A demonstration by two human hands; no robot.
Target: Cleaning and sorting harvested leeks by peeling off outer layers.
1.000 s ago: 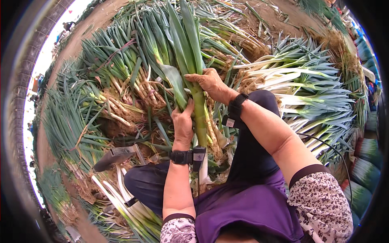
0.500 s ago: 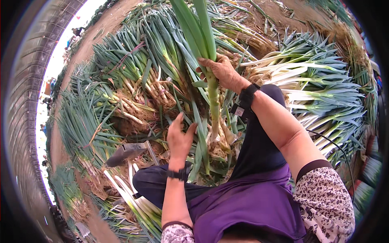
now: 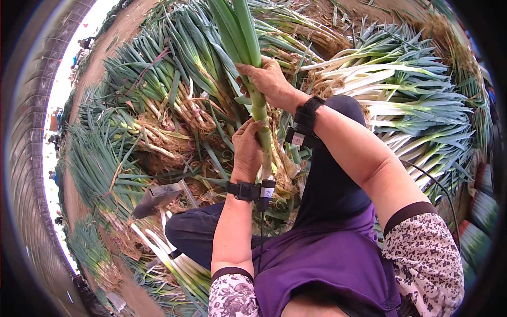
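A thick green onion [image 3: 257, 107] stands almost upright before me, its broad green leaves pointing away at the top. My right hand [image 3: 270, 87] is wrapped round it just under the leaves. Lower on the pale stalk, my left hand [image 3: 247, 150] is closed with thumb and fingers pinching the outer layer; how firmly it grips cannot be made out. The stalk's foot is partly hidden behind my left wrist strap. Dry roots and peeled skins [image 3: 285, 174] lie between my knees.
Bundles of unpeeled green onions [image 3: 153, 79] with soil on their roots spread to the left and ahead. Peeled white-stalked onions [image 3: 391, 79] are piled at right, with more [image 3: 174, 267] by my left knee. A metal blade-like tool [image 3: 158, 198] stands beside that knee.
My left hand has risen from below and closed on the stalk under my right hand. The onion and my right hand have shifted slightly left in the view.
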